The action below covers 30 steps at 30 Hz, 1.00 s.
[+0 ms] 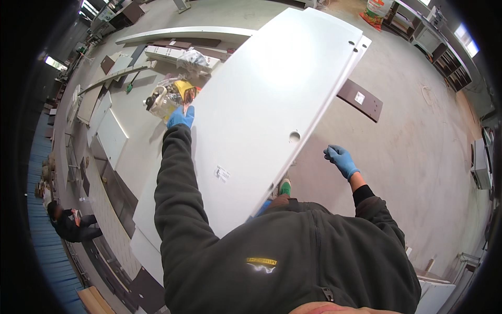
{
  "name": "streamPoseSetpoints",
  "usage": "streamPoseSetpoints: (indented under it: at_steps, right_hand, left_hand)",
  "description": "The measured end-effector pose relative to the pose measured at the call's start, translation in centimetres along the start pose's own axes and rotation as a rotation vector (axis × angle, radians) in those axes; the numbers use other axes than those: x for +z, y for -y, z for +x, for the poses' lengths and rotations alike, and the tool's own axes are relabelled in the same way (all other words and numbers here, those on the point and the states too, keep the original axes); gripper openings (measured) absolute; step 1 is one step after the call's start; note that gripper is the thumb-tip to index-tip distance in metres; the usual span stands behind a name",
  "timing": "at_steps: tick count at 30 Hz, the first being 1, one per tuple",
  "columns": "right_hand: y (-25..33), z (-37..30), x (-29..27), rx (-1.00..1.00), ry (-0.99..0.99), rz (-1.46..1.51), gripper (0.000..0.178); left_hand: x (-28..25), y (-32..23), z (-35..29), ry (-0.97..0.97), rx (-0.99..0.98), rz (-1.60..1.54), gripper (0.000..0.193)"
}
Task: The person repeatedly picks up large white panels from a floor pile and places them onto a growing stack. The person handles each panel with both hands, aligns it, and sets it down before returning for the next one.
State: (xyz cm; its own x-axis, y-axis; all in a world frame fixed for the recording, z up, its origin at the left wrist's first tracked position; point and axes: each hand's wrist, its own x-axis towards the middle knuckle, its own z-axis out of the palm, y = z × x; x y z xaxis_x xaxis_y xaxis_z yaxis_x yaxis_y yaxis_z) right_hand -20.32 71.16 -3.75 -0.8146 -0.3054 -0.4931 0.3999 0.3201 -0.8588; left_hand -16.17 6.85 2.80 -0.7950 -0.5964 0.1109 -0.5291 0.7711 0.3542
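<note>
white panel [251, 115]: in front of the person, a round hole [295, 136] near its right edge
left hand [180, 117]: at the panel's left edge; cannot tell whether its fingers grip
right hand [341, 159]: right of the panel, apart from it, fingers curled together, nothing visible in them
panel handling: seemingly steadying the panel from its left
panel's right edge: shifting so broad a piece would likely call for the right hand here
</note>
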Motion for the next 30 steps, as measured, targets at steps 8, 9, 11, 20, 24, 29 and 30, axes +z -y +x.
streamPoseSetpoints:
  at_steps: [8, 9, 11, 20, 24, 29, 30]
  right_hand:
    - [6.1, 6.6, 4.7, -0.004, -0.156, 0.112, 0.055]
    - [6.7, 7.0, 5.1, 0.035, -0.157, 0.126, 0.057]
    - [8.0, 7.7, 5.9, 0.094, -0.165, 0.164, 0.059]
    - [10.4, 7.1, 7.3, 0.221, -0.105, 0.393, 0.061]
    - [11.1, 7.7, 7.5, 0.249, -0.121, 0.398, 0.059]
    - [10.5, 8.1, 7.6, 0.241, -0.131, 0.331, 0.055]
    - [10.3, 8.3, 7.7, 0.232, -0.128, 0.306, 0.054]
  left_hand:
    - [6.3, -2.4, 8.1, 0.127, -0.258, 0.113, 0.081]
    - [6.4, -2.6, 8.0, 0.106, -0.278, 0.099, 0.082]
    - [6.1, -2.8, 7.8, 0.111, -0.277, 0.073, 0.082]
    - [6.9, -0.9, 7.2, 0.170, -0.245, 0.027, 0.091]
    - [6.6, -0.7, 7.7, 0.220, -0.233, 0.049, 0.086]
    - [5.7, -1.9, 7.1, 0.161, -0.250, 0.042, 0.083]
    - [5.4, -2.4, 6.7, 0.178, -0.236, 0.012, 0.083]
